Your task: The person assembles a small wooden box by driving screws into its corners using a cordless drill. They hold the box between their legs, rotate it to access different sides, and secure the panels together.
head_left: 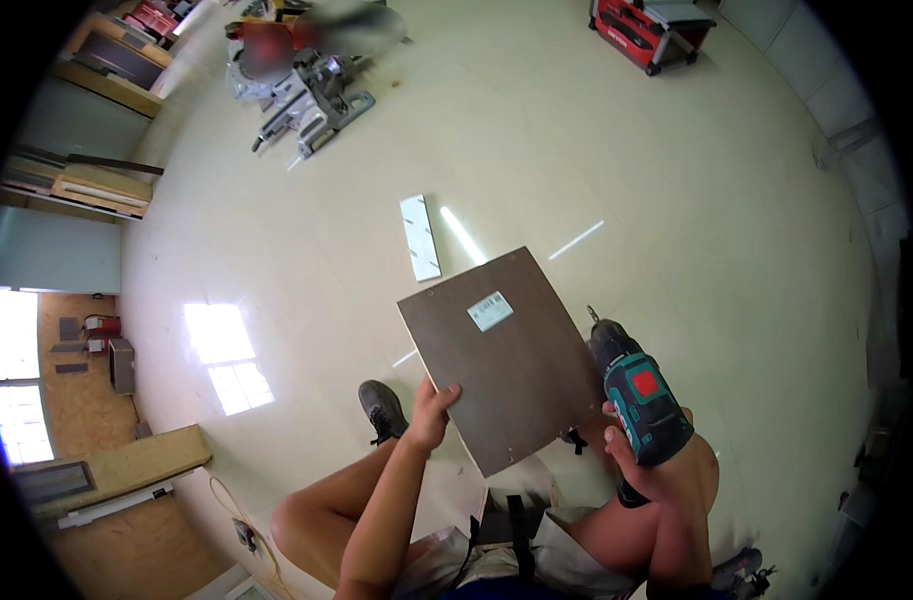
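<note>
My left hand point(432, 414) grips the left edge of a brown rectangular panel point(511, 380), thumb on its face. The panel is tilted in front of me above my lap, with a white label point(490, 311) near its far edge and small holes near its corners. My right hand point(654, 470) is wrapped round the handle of a teal and black cordless drill point(638, 398), just right of the panel. A bit sticks out of the drill's chuck, pointing forward and apart from the panel. Part of the drill's grip is hidden by my hand.
A narrow white board point(419, 238) lies on the glossy floor beyond the panel. Farther left stands a mitre saw point(311, 100); a red and black wheeled toolbox point(636, 30) is at the far right. Wooden frames point(81, 195) and a cable point(256, 540) are on the left.
</note>
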